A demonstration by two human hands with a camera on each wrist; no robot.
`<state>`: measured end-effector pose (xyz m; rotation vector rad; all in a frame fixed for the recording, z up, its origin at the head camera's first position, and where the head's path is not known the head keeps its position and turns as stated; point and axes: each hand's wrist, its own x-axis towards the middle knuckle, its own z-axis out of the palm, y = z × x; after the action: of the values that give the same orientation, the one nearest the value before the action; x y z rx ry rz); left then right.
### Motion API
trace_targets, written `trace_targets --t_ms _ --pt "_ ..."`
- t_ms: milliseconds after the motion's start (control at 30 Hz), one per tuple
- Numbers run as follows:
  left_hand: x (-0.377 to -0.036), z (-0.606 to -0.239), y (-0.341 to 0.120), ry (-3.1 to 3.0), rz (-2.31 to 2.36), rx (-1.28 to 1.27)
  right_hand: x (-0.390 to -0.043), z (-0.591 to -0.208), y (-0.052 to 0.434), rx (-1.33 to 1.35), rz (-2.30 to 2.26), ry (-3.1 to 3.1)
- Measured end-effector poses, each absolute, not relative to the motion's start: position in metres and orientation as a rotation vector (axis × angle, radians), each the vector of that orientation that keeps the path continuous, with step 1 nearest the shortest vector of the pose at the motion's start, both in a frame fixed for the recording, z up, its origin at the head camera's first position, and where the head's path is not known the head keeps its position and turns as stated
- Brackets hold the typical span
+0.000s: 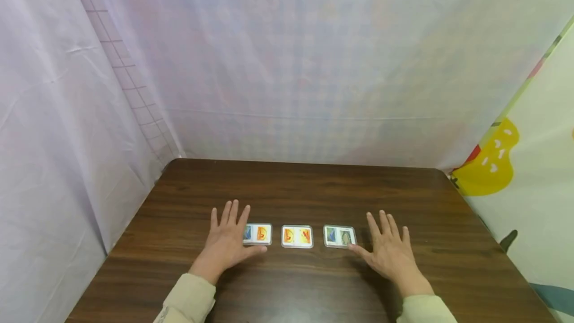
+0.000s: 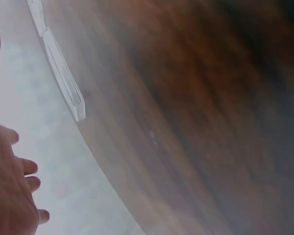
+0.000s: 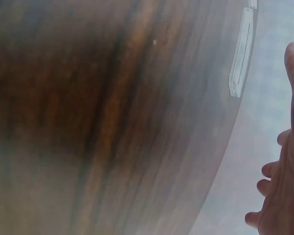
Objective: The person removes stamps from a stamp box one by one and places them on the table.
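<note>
Nearest the head camera, two pale beige sleeves (image 1: 188,299) came up from the bottom edge, each ending in a hand laid flat on the dark brown wood-grain table (image 1: 314,188). The left hand (image 1: 228,238) had its fingers straight and spread, holding nothing, its thumb lying along the near edge of the leftmost clear-cased picture card with blue and orange panels (image 1: 257,234). The right hand (image 1: 389,249) was likewise spread flat and empty, its thumb tip at the near right corner of the rightmost clear-cased card with blue and grey-green panels (image 1: 339,236). Between them sat a middle clear-cased card with two orange panels (image 1: 297,237), touched by neither hand.

Judging by this layout, the three cards already stood in an even row, face up and just apart; none was lifted or gripped, so any picking up or rearranging looked not yet begun.

The head view alone showed the card faces and both hands together. The left wrist view showed only a card's clear edge (image 2: 63,78) side-on above the blurred tabletop. The right wrist view gave another card's thin rim (image 3: 241,51), with the pale curtain behind.
</note>
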<state>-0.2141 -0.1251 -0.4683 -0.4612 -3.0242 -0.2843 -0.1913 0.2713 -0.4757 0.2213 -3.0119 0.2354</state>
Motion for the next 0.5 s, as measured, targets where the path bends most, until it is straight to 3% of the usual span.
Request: trace_targets --t_ms 500 --pt "-0.226 -0.462 -0.101 -3.024 -0.253 -0.539 -0.200 -0.472 0.267 0.317 0.267 -2.973"
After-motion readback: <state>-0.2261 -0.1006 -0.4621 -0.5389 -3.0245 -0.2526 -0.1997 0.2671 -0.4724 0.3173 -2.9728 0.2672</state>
